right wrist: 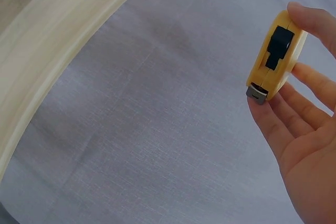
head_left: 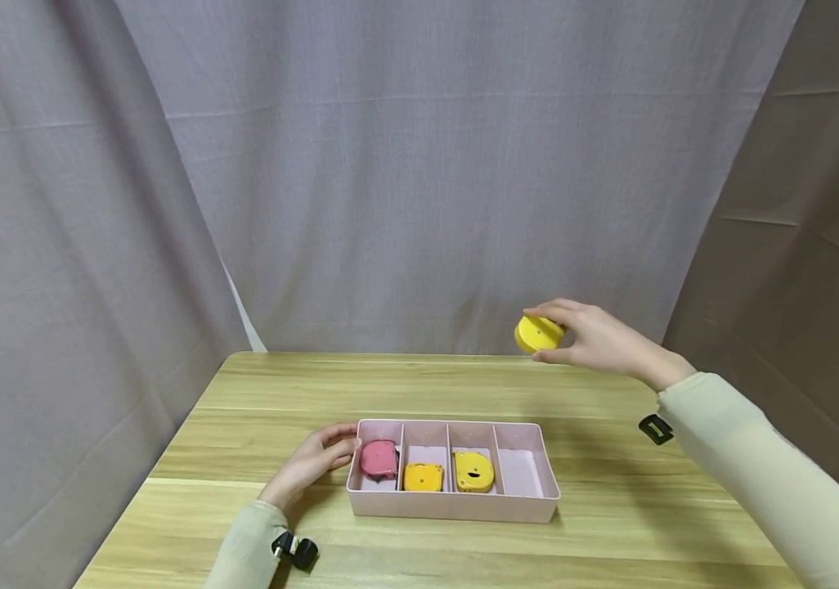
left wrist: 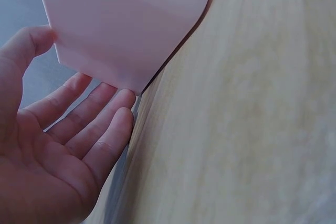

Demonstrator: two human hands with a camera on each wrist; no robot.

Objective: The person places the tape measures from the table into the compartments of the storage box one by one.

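My right hand (head_left: 596, 339) is raised above the table's far right edge and pinches a round yellow tape measure (head_left: 537, 334) between thumb and fingers. The right wrist view shows the tape measure (right wrist: 275, 56) edge-on, with a black lock button and a grey tip. A pink divided tray (head_left: 530, 503) sits mid-table and holds a pink tape measure (head_left: 379, 458), an orange one (head_left: 423, 477) and a yellow one (head_left: 473, 471). Its rightmost compartment holds nothing. My left hand (head_left: 312, 462) rests with straight fingers against the tray's left end (left wrist: 126, 30).
The wooden table (head_left: 611, 532) is ringed by grey curtains (head_left: 419, 180). A small black clip (head_left: 656, 429) shows beside my right sleeve, and a black strap piece (head_left: 296, 550) sits at my left wrist.
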